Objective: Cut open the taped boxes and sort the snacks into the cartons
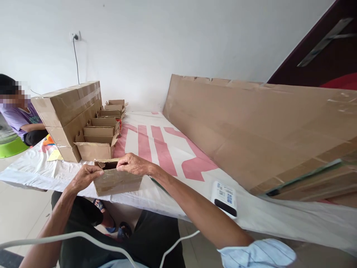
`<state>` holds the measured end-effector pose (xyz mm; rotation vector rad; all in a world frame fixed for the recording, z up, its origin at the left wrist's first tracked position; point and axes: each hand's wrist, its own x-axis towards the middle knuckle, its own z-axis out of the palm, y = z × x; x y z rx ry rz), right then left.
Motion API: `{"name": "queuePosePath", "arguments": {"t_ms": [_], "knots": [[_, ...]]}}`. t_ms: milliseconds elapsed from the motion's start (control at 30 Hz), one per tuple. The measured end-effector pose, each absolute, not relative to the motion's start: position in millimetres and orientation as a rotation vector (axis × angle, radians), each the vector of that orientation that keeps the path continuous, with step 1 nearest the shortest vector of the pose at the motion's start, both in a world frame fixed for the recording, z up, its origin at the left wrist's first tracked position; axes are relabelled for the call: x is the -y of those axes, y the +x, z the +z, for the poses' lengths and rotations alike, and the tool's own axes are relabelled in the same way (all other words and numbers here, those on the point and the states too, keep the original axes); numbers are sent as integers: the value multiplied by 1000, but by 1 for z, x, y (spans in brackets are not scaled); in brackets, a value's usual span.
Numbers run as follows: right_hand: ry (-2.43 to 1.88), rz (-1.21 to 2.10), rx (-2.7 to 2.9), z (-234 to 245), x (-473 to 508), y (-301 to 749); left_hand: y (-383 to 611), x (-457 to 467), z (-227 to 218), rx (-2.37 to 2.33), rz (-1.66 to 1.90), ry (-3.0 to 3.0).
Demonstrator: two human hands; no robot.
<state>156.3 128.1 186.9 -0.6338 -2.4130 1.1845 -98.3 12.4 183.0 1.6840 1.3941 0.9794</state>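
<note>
A small brown cardboard box (118, 182) stands at the near edge of the cloth-covered table, its top partly open with a dark inside showing. My left hand (86, 176) grips the box's left top edge, thumb on the near side. Across the opening, my right hand (134, 163) is closed on the top edge or flap, fingers bent inward. What lies inside the box cannot be seen. Just beyond it, a row of open cardboard boxes (96, 150) runs away toward the wall, flaps standing up.
Stacked taped cartons (67, 108) stand left of the row. A large cardboard sheet (237, 130) leans along the right side. A white device with a label (224, 197) lies near the table's front edge. A person in a purple shirt (16, 119) sits at far left. A pale cable (80, 234) crosses the foreground.
</note>
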Motion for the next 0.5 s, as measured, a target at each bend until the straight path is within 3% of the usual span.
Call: {"name": "queuePosePath", "arguments": {"t_ms": [267,500], "knots": [[-679,1182,2398,188,-126,154,-95,-17,188,-1418,999,1767],[-661,1118,2407,191,-120,156,-80,-13,189,-1458,1222,1962]]}}
